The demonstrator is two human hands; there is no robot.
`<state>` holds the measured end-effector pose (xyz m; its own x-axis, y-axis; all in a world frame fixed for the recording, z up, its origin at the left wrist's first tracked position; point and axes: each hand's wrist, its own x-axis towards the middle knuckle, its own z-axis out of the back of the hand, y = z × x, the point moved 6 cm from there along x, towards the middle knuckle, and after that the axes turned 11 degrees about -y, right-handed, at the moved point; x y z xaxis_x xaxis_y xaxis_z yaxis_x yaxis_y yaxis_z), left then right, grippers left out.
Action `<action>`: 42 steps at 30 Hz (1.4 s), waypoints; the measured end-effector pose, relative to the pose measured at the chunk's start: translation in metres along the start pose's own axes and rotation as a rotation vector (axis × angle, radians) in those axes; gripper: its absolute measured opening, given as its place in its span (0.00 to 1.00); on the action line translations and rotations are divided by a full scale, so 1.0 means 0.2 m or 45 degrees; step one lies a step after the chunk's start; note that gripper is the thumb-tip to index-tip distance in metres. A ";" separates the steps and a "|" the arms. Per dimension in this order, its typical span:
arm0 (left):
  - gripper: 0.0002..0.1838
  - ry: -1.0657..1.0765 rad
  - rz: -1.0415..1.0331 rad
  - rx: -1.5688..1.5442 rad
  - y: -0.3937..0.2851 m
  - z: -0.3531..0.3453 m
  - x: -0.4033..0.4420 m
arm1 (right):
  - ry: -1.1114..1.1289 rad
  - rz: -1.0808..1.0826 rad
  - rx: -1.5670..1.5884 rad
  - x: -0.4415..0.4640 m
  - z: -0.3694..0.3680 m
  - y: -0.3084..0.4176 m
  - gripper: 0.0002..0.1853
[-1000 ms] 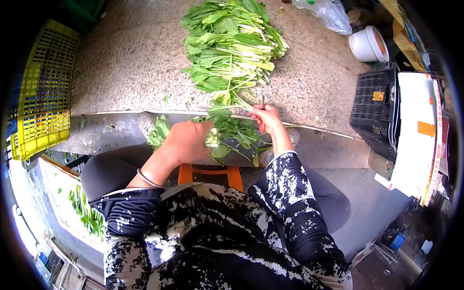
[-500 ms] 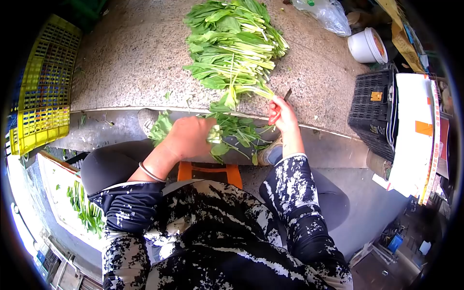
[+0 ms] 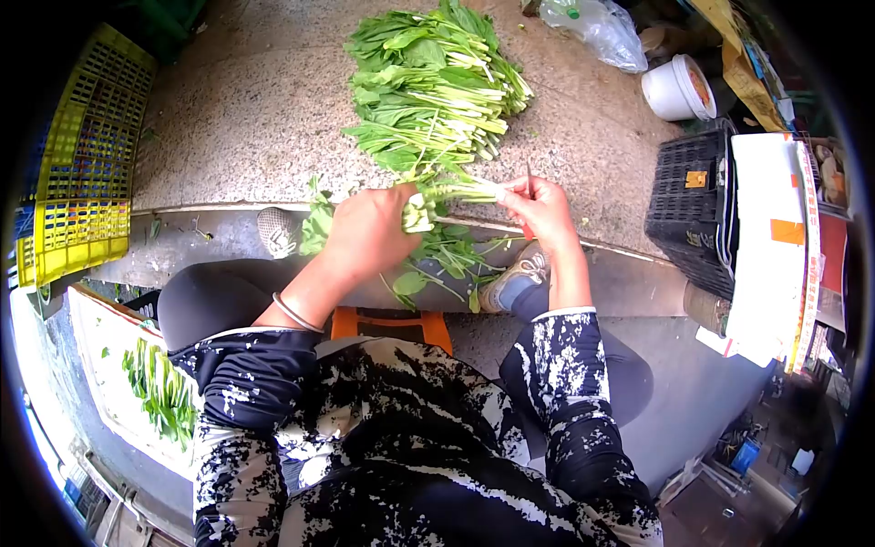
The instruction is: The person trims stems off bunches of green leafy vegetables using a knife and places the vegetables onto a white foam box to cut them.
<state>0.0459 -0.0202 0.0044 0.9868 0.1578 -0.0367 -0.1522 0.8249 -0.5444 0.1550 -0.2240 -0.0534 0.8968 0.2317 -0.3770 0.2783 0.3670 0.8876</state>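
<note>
My left hand [image 3: 372,230] is closed round a bunch of leafy greens [image 3: 418,215], its pale cut stem ends facing right. My right hand [image 3: 542,211] holds a small knife with a red handle [image 3: 527,232], its blade pointing up, and also pinches the stem end of a single green plant [image 3: 472,190] whose leaves reach toward the left hand's bunch. Just beyond the hands, a large pile of greens [image 3: 433,91] lies on the speckled stone surface [image 3: 246,109], stems to the right. Loose leafy greens [image 3: 447,258] hang below the surface's near edge.
A yellow crate [image 3: 87,173] stands at the left, a black crate [image 3: 690,201] with white board [image 3: 770,237] at the right. A white bucket [image 3: 673,91] and plastic bag [image 3: 597,32] are at the upper right. More greens [image 3: 162,392] lie lower left; an orange stool [image 3: 392,326] is below.
My left hand has moved right and up with its bunch, close to the stem held by my right hand. My right hand first moved right with the plant; the view has shifted slightly.
</note>
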 end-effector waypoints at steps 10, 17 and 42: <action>0.15 0.152 0.158 -1.005 -0.01 -0.11 0.01 | 0.200 0.170 0.000 -0.28 -0.18 0.27 0.08; 0.15 0.158 0.365 -1.488 0.01 -0.11 0.02 | 0.144 0.024 0.612 -0.33 -0.18 0.21 0.18; 0.14 -0.029 0.186 -0.953 0.03 -0.06 0.01 | 0.174 0.022 0.782 -0.35 -0.30 0.10 0.20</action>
<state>0.0486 -0.0219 -0.0087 0.9569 0.2548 -0.1394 -0.1950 0.2082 -0.9584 0.0765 -0.1792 -0.0249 0.8623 0.3609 -0.3554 0.4473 -0.2133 0.8686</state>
